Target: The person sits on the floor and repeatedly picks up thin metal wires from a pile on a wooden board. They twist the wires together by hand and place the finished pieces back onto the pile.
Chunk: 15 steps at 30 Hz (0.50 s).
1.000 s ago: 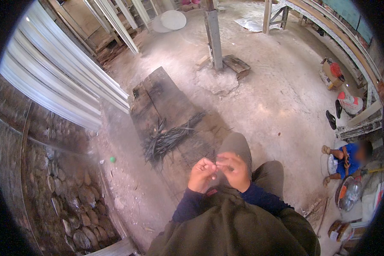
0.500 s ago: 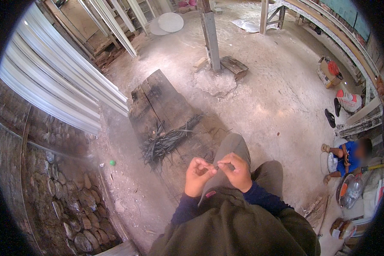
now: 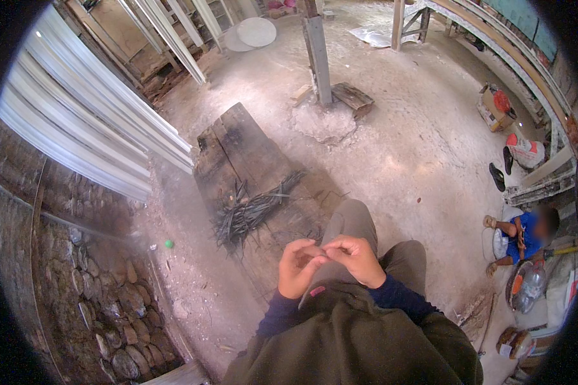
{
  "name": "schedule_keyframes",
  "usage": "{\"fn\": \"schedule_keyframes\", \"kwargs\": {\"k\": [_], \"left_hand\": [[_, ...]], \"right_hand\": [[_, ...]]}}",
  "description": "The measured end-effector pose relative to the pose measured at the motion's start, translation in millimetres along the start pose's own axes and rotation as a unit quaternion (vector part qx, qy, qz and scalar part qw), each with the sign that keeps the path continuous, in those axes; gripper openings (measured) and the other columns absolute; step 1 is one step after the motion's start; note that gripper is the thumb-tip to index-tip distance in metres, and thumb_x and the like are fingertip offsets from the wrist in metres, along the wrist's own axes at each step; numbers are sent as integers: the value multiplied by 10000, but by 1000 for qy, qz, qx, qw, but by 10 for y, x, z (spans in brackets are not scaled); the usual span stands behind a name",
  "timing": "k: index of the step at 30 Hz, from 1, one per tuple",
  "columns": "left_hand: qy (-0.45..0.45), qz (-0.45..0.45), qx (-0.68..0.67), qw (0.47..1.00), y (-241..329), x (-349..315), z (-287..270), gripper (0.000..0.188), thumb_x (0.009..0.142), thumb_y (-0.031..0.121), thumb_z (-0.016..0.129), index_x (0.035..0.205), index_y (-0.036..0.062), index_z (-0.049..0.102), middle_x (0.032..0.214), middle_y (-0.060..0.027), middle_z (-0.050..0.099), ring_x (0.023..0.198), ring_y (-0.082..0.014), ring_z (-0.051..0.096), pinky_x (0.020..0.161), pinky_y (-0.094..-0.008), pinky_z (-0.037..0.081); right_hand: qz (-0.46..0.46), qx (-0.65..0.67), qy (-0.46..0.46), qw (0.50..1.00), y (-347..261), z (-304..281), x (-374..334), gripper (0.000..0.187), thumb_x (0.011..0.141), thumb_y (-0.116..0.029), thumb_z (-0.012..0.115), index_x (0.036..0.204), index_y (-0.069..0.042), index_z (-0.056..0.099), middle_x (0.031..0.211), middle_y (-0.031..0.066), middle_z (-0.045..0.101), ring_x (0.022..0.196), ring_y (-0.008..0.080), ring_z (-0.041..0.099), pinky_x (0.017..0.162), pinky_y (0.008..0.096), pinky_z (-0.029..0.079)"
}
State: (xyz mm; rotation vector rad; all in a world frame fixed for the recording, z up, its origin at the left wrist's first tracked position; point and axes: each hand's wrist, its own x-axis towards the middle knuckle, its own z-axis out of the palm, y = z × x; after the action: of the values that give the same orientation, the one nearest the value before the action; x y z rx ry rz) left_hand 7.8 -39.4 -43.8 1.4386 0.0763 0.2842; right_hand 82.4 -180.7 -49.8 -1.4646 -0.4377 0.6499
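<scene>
Above my lap, both hands meet at the fingertips. My left hand (image 3: 297, 266) is closed in a pinch, thumb against the fingers. My right hand (image 3: 359, 262) pinches from the other side, its fingertips touching those of the left. Whatever is between them is too small and too covered to make out. Beyond them, a loose bundle of dark, flat strips (image 3: 253, 213) lies across a low wooden bench (image 3: 241, 138), nearest my left hand. A few thin strands stick out of the bundle toward my knee (image 3: 352, 218).
Long white strips (image 3: 90, 109) hang at the left above stacked stones (image 3: 131, 321). A post (image 3: 320, 61) stands ahead. On the right, a person in blue (image 3: 523, 237) sits near black sandals (image 3: 496, 176), a cardboard box (image 3: 494, 109) and a bag of bottles (image 3: 530, 285).
My right hand has shifted slightly, and the fingertips have come closer together. A small dark piece seen between them before is now hidden. The bundle has not moved.
</scene>
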Motion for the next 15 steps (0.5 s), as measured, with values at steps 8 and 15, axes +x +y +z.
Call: {"fn": "schedule_keyframes", "kwargs": {"k": [8,15], "left_hand": [[40,-23,16,999,67,0,61,443,720,-53,599,1106,51,408,848,-74,551,799,-138,549,697,-261,467],[138,14,124,983,-42,30,167,354,707,-34,600,1019,30,445,812,-54,549,766,-121,538,643,-235,457]], "right_hand": [[-44,-52,9,998,-82,7,-12,100,781,-25,560,867,21,579,856,55,563,793,101,535,688,236,432],[-124,-193,58,972,-68,99,-8,72,814,-72,518,838,-7,537,831,37,537,769,110,505,688,233,404]]}}
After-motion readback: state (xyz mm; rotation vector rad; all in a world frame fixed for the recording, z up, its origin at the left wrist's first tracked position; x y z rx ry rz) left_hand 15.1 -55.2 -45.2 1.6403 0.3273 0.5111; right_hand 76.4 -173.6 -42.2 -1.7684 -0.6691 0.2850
